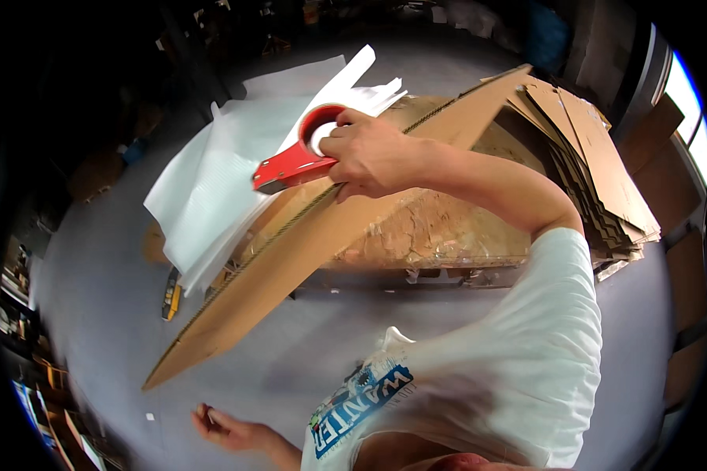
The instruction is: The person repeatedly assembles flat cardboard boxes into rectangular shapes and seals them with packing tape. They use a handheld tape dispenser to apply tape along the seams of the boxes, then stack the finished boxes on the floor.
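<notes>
My right hand (373, 153) is closed around a red tape dispenser (294, 165) with a wide roll seated in it. Its lower fingers also meet the upper edge of a large brown cardboard sheet (322, 228). The sheet stands tilted on its long edge, running from the lower left to the upper right. Down at the lower left, my left hand (226, 430) is in the air with loosely bent fingers, apart from the sheet. I see nothing in it.
White foam sheets (220, 173) cover the left of a worn worktable (424, 235). Flat cardboard pieces (597, 157) are piled on its right end. A yellow and black tool (170, 294) hangs or lies by the table's left corner. Grey floor (102, 314) surrounds the table.
</notes>
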### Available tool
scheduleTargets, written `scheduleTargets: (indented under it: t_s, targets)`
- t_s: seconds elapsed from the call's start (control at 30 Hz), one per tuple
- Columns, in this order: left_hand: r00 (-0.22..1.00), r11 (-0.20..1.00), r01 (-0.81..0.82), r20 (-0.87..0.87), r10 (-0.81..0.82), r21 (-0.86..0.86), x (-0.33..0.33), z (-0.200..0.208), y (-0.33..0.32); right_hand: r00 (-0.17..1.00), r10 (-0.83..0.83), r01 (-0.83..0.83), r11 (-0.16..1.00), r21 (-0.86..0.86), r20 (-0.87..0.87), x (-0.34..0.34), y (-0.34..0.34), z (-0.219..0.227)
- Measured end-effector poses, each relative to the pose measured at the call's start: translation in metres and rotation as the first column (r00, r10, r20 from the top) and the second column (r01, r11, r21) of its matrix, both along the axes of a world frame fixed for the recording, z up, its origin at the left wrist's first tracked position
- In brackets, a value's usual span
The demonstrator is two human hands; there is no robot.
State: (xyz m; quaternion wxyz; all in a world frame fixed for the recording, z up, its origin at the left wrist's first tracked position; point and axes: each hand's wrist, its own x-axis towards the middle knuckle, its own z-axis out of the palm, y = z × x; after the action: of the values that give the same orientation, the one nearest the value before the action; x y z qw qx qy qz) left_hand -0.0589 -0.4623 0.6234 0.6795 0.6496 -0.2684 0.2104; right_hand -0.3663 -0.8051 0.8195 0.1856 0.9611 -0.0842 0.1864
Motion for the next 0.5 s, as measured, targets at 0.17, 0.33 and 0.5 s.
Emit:
scheduleTargets:
  t_s: [0.17,0.33,0.5]
  targets:
    - [0.697,0.881,0.111,0.596,-0.4,0.461,-0.054,0.055,-0.112,1.0,0.025,-0.025,0.999,0.036,-0.001,0.022,-0.009,-0.052]
    - [0.587,0.806,0.204,0.59,-0.554,0.555,-0.07,0.07,-0.181,0.993,-0.118,0.118,0.981,0.153,-0.009,-0.003,-0.001,-0.018]
    - [0.436,0.872,0.026,0.78,-0.449,0.488,-0.107,0.089,-0.244,0.972,-0.227,0.215,0.962,0.168,0.061,-0.063,-0.019,-0.015]
